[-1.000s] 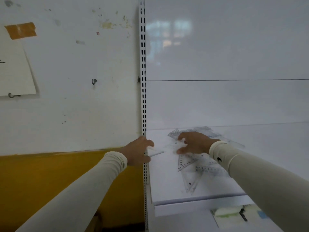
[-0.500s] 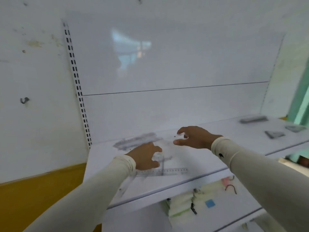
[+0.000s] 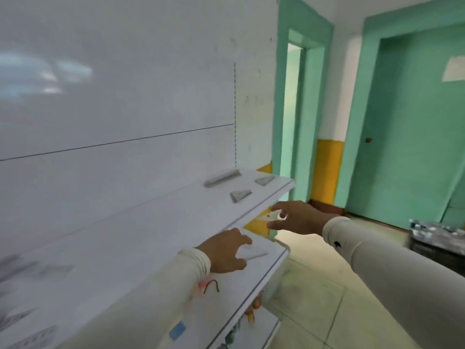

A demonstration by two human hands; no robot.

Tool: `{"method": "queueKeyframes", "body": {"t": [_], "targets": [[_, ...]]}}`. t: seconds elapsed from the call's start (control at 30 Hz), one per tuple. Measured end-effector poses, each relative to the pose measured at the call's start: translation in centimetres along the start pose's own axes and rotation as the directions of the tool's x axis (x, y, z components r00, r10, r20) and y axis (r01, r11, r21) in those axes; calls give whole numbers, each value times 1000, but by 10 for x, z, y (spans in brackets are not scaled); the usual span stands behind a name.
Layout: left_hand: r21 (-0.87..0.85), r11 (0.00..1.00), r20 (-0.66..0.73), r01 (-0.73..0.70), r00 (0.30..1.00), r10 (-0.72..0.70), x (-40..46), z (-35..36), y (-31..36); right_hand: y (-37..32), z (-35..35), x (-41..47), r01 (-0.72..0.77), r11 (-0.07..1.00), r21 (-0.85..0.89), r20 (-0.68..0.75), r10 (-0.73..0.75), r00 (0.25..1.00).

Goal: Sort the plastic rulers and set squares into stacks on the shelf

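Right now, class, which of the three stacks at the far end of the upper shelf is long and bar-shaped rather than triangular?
The ruler stack, lying nearest the back panel. The two set-square stacks in front of it are small triangles.

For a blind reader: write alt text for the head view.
Each hand holds a clear set square over a white shelf: the right hand nearer three sorted stacks at its far end, the left hand lower. Green doors stand beyond.
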State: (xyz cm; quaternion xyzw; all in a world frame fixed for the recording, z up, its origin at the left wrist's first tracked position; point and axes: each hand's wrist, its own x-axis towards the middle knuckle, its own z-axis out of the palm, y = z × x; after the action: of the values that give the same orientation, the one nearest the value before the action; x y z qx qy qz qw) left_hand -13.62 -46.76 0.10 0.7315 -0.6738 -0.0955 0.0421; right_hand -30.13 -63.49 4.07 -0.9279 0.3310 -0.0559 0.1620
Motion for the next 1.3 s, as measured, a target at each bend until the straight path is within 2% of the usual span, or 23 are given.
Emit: {"method": "queueKeyframes", "body": {"t": [0.23, 0.43, 0.6, 0.8, 1.07, 1.23, 1.3], "targets": [[-10, 971, 92, -241, 966, 241, 164, 26, 77, 158, -26, -2, -263, 965, 0, -65, 262, 963], [2, 930, 117, -367, 924, 364, 322, 32, 118, 268, -70, 40, -406, 914, -5, -107, 403, 909], [28, 906, 109, -423, 902, 418, 446, 8, 142, 340, -124, 90, -465, 885, -35, -147, 456, 878], [41, 885, 125, -464, 881, 456, 546, -3, 172, 417, -154, 135, -484, 875, -28, -163, 473, 866], [65, 930, 75, -361, 931, 356, 642, -20, 169, 506, -176, 241, -359, 933, -16, -98, 356, 929], [82, 984, 6, -161, 987, 161, 670, -46, 132, 523, -187, 344, -190, 982, -24, -31, 189, 981], [100, 994, -39, -37, 998, 41, 671, -61, 108, 514, -188, 387, -98, 995, 0, 15, 98, 995]]}}
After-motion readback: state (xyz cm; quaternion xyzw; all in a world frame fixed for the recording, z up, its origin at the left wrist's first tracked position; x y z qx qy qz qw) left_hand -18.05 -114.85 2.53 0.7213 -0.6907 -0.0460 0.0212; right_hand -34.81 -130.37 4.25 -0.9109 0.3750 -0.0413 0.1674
